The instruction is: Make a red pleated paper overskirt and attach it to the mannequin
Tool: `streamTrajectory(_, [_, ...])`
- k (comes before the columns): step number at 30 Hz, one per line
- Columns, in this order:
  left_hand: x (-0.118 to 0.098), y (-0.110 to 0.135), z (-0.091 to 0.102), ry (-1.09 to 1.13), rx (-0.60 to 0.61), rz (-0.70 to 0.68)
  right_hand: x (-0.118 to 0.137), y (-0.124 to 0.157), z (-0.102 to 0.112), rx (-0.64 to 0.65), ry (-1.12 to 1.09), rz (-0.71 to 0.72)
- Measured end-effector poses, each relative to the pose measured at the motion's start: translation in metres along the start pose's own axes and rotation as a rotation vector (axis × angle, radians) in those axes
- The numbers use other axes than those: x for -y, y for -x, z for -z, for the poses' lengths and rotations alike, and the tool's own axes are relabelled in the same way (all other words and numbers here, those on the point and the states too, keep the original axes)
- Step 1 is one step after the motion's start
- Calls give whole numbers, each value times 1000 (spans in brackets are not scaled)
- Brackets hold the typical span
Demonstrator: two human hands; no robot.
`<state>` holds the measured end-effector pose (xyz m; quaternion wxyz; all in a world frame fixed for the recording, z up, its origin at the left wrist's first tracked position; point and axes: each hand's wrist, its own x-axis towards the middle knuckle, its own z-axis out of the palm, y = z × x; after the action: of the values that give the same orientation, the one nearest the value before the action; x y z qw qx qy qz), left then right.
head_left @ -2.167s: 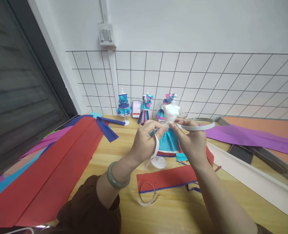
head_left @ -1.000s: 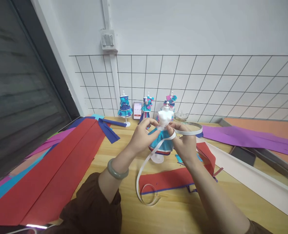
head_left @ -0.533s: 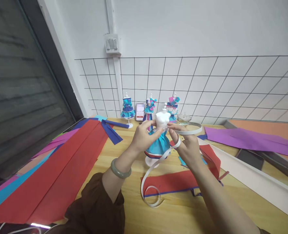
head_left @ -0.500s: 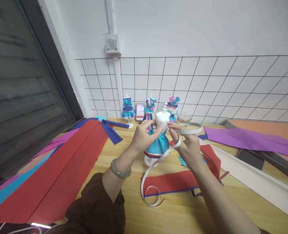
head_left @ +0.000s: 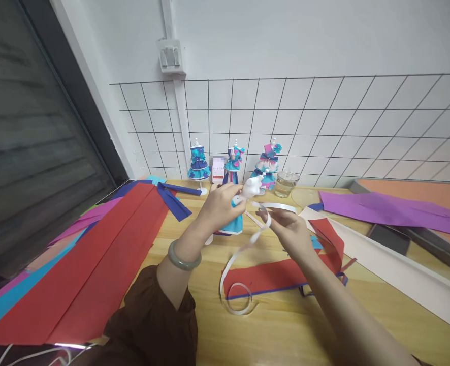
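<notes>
My left hand (head_left: 222, 207) grips a small white mannequin (head_left: 252, 187) around its waist, tilting it to the right. A blue skirt (head_left: 232, 222) with a pale hem hangs below my fingers. My right hand (head_left: 289, 230), a little to the right, pinches a narrow white ribbon (head_left: 233, 259). The ribbon runs from near the waist, loops over my right fingers and trails down to a curl on the table. A red strip with a blue edge (head_left: 266, 277) lies under the ribbon's lower part. My left palm hides part of the mannequin.
Several dressed mannequins (head_left: 199, 165) stand at the back beside a phone (head_left: 218, 170) and a glass cup (head_left: 286, 184). Red sheets (head_left: 106, 254) cover the left side. A purple sheet (head_left: 385, 211), a white strip (head_left: 392, 274) and a dark phone (head_left: 388, 239) lie right.
The mannequin has gone from upright to leaning right, its skirt swinging left. My right hand has drawn away from the waist, still with the ribbon. The view has shifted slightly.
</notes>
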<state>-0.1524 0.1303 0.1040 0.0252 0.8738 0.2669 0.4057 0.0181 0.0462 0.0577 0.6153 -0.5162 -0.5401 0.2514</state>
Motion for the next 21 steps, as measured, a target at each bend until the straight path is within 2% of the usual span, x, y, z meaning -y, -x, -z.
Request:
streamTrajectory(3, [1, 1, 0, -50, 67, -40, -5, 22, 6, 88, -71, -126])
streamTrajectory(6, [0, 2, 0, -83, 141, -73, -9, 46, 17, 214, -47, -242])
streamTrajectory(11, [1, 3, -4, -145, 214, -116, -16, 78, 40, 299, 79, -307])
streamTrajectory(14, [1, 4, -5, -183, 244, -130, -22, 90, 58, 249, 137, -339])
streamTrajectory(17, [0, 4, -5, -187, 253, -144, -31, 97, 84, 79, 259, -317])
streamTrajectory(19, [-1, 4, -5, -180, 246, -153, -37, 99, 102, -27, 390, -272])
streamTrajectory(21, [-1, 3, -6, -174, 248, -163, -40, 101, 118, -48, 559, -254])
